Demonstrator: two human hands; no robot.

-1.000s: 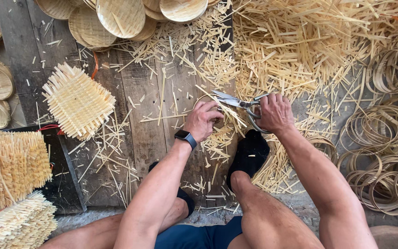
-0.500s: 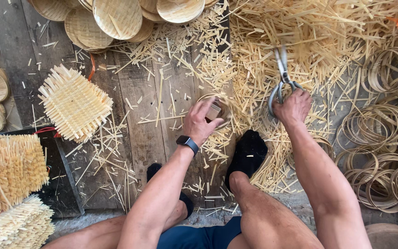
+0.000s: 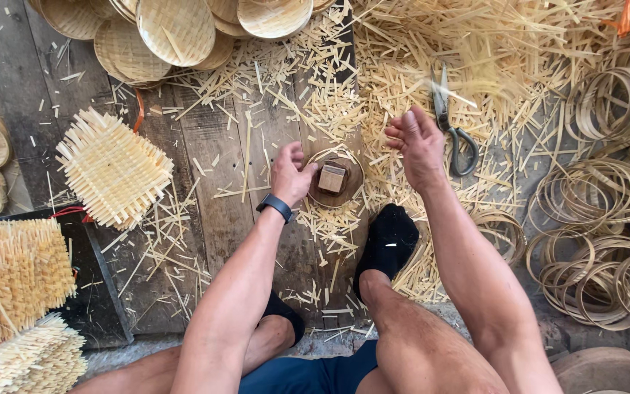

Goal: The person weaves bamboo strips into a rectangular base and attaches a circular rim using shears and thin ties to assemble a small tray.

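Observation:
My left hand (image 3: 291,174), with a dark band on the wrist, rests on the rim of a small round bamboo form (image 3: 348,193) that carries a square wooden block (image 3: 332,177). My right hand (image 3: 417,142) hovers just right of it, fingers loosely apart and holding nothing. A pair of grey metal scissors (image 3: 452,125) lies on the bamboo strips just right of that hand. A black-socked foot (image 3: 390,237) sits below the round form.
A square woven bamboo mat (image 3: 113,168) lies at left on the dark wooden planks (image 3: 213,146). Round woven trays (image 3: 176,29) are stacked at the top, bamboo hoops (image 3: 596,233) at right, stacked mats (image 3: 12,273) at lower left. Cut bamboo strips (image 3: 519,44) litter the area.
My right hand carried the scissors up and right, then let them go onto the strips. The left hand stayed on the round form; the wooden block now shows.

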